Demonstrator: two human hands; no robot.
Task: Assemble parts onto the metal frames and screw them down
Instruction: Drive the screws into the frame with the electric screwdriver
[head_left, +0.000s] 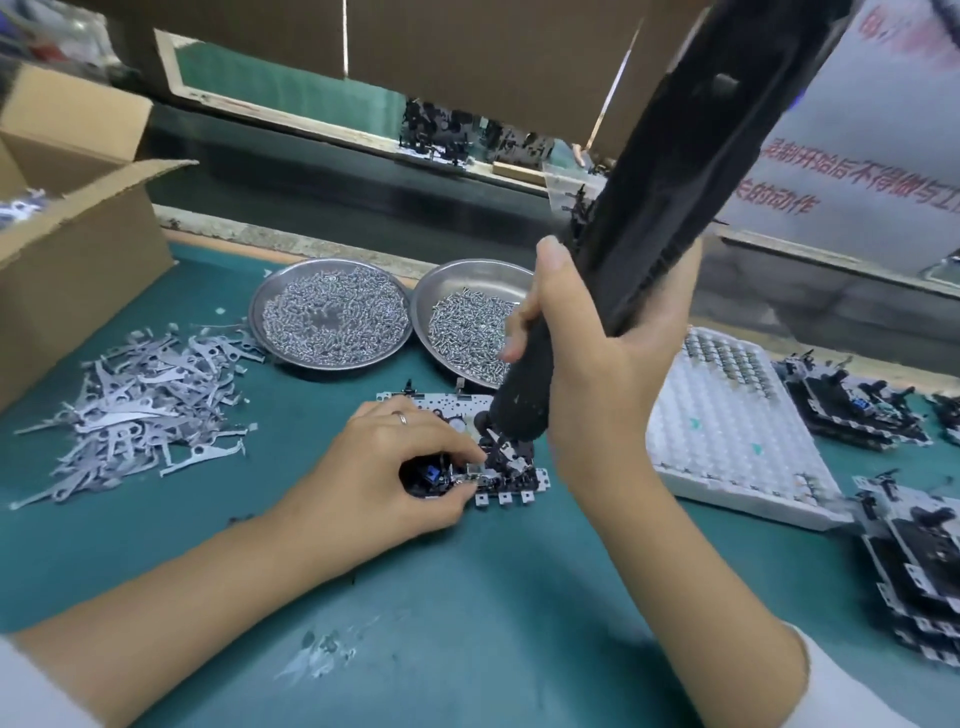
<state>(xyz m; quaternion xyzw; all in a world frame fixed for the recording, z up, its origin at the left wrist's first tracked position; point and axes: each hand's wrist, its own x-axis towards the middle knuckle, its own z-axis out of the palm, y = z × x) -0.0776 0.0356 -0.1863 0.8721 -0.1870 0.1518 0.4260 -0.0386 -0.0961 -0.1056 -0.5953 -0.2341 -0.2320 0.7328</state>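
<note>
A metal frame (511, 486) with black plastic parts and a small blue piece lies on the green mat in front of me. My left hand (395, 467) rests on its left end, fingertips pinching a small metal part against it. My right hand (597, 353) grips a black electric screwdriver (524, 400) that hangs from above, its tip down on the frame just right of my left fingers. Two steel dishes of screws (330, 314) (467, 327) stand behind the frame.
A heap of flat metal levers (140, 400) lies at left beside an open cardboard box (78, 249). A white plastic tray (727, 426) sits at right, with stacks of assembled frames (852, 405) (914, 561) beyond it. A conveyor belt runs along the back.
</note>
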